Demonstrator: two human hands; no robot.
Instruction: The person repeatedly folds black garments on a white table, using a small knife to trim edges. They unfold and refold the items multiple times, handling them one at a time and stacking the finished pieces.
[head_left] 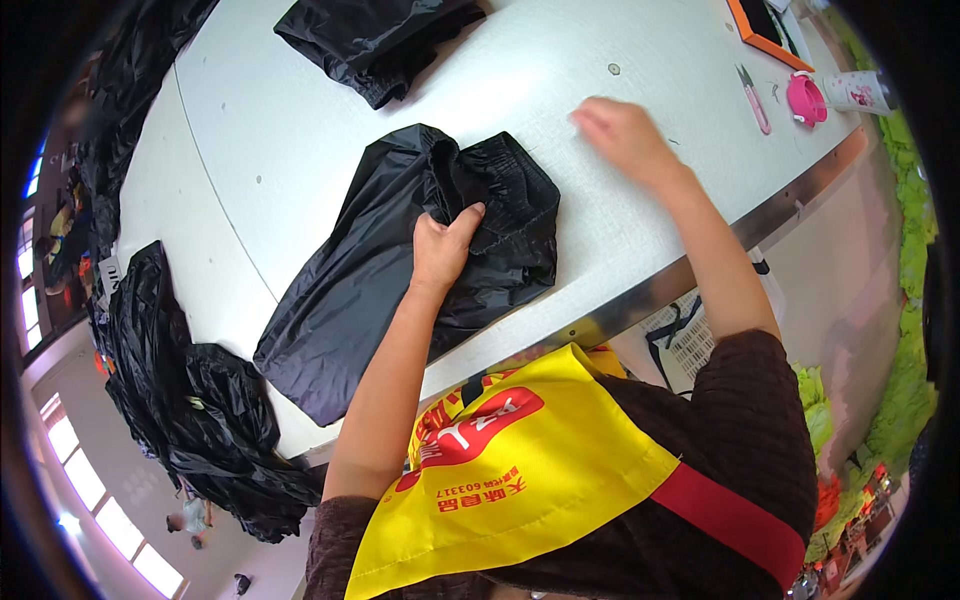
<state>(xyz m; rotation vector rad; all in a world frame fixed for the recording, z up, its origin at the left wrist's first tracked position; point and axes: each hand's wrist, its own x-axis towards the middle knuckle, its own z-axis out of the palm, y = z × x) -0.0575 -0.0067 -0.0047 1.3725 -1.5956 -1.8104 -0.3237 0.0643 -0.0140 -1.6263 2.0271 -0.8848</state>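
A shiny black garment with a gathered elastic waistband, apparently a pair of trousers (340,265), lies on the white table in front of me. My left hand (442,250) is closed on the fabric by its gathered opening, thumb on top and the other fingers hidden in the folds. To the right of the garment, my right hand (625,140) is raised over the bare tabletop, apart from the cloth. Motion smears its fingers, and nothing shows in them.
Another folded black garment (370,40) lies at the far side of the table (230,130). Black garments (190,400) hang over the left edge. At the right are thread snips (754,100), a pink lid (806,99), a white bottle (858,92) and an orange-edged box (765,40).
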